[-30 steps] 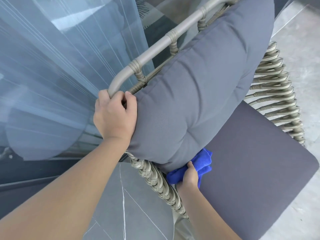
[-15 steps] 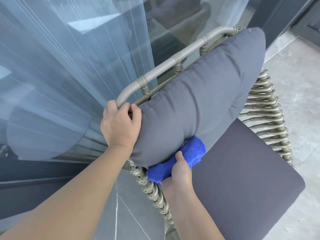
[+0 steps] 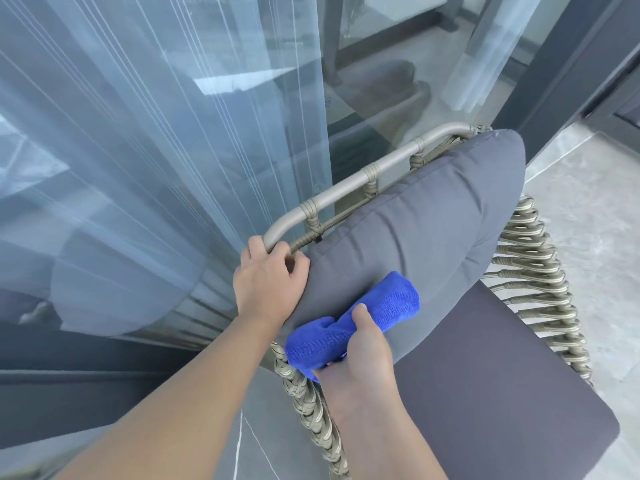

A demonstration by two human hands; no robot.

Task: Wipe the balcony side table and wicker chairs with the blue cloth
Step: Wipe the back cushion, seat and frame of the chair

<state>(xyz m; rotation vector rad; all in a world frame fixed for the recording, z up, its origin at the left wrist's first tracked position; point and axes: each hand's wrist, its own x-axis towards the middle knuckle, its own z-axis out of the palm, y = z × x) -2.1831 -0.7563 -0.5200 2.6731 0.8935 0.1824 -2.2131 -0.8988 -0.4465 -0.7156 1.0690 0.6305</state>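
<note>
A wicker chair (image 3: 540, 292) with a beige top rail stands before me, a grey back cushion (image 3: 426, 237) leaning on it above a dark grey seat pad (image 3: 491, 386). My left hand (image 3: 266, 282) grips the left end of the top rail and the cushion's corner. My right hand (image 3: 360, 358) holds the bunched blue cloth (image 3: 349, 323) against the lower front of the back cushion, near the chair's woven left arm.
A glass door with sheer curtains (image 3: 156, 161) runs close behind the chair on the left. Grey marble floor tiles (image 3: 595, 209) lie to the right and below the chair's left arm. A dark door frame (image 3: 568, 71) stands at the upper right.
My right hand has brought the blue cloth up from under the back cushion's lower edge onto its front face. The left hand keeps its grip on the rail.
</note>
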